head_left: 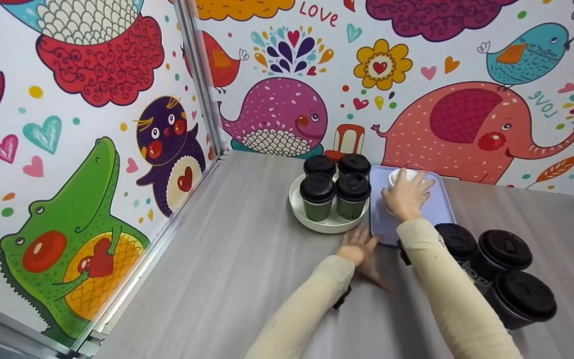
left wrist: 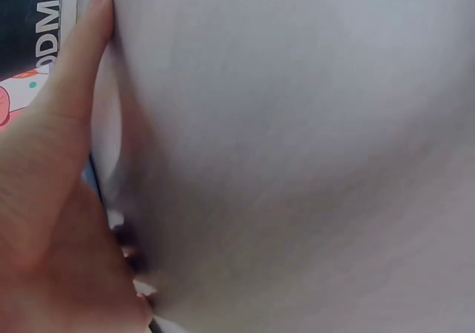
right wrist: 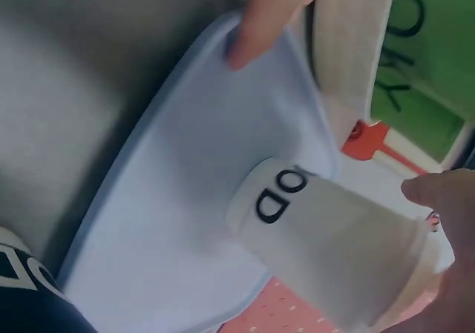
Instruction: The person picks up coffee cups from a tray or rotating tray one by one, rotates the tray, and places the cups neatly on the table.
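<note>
A white paper cup (right wrist: pixel 326 236) with black lettering stands on a pale purple tray (head_left: pixel 384 227). Over its top is my right hand (head_left: pixel 409 197), fingers spread at the rim and thumb off to one side; the hand hides much of the cup in the head view. My left hand (head_left: pixel 359 249) lies at the tray's near left corner, its fingers extended and the thumb pointing away from them. In the right wrist view, left-hand fingertips (right wrist: pixel 249 51) overlap the tray's corner. Neither hand is curled round anything.
Left of the tray, a round white dish (head_left: pixel 329 229) holds several green cups (head_left: pixel 318 209) with black lids. Three dark lidded cups (head_left: pixel 523 299) stand at the right, close to my right forearm. Printed wall panels (head_left: pixel 277 109) border the table (head_left: pixel 207 259) at the back and left.
</note>
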A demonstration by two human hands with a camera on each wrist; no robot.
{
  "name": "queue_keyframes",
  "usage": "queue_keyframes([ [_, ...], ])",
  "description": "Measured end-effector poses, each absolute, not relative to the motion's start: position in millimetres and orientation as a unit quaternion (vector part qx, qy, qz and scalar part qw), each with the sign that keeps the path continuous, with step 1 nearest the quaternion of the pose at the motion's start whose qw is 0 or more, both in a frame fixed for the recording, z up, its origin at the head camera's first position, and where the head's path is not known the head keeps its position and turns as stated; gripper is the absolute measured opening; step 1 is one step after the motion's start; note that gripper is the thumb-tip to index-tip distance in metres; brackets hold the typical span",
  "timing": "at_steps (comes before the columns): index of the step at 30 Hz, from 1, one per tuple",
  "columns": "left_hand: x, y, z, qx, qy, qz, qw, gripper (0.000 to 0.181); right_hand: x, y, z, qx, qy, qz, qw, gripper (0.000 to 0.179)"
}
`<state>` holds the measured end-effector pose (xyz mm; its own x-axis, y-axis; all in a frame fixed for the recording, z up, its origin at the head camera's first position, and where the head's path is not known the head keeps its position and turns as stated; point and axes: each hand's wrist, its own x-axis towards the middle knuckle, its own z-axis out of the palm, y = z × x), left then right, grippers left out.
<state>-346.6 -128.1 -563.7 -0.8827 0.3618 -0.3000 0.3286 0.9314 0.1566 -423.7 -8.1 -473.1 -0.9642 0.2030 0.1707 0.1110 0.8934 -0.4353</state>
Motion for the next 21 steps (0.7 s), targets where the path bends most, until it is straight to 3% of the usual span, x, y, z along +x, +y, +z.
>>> queue_keyframes([
  [8,-344,-118,-558,0.189,0.968,0.041,0.161,0.134,-404,9,-465,-0.057,-0.966,0.211,0.138,0.058],
  [21,-346,-127,-564,0.175,0.967,0.048,0.181,0.138,-344,4,-463,0.021,-0.962,0.175,0.210,0.062],
])
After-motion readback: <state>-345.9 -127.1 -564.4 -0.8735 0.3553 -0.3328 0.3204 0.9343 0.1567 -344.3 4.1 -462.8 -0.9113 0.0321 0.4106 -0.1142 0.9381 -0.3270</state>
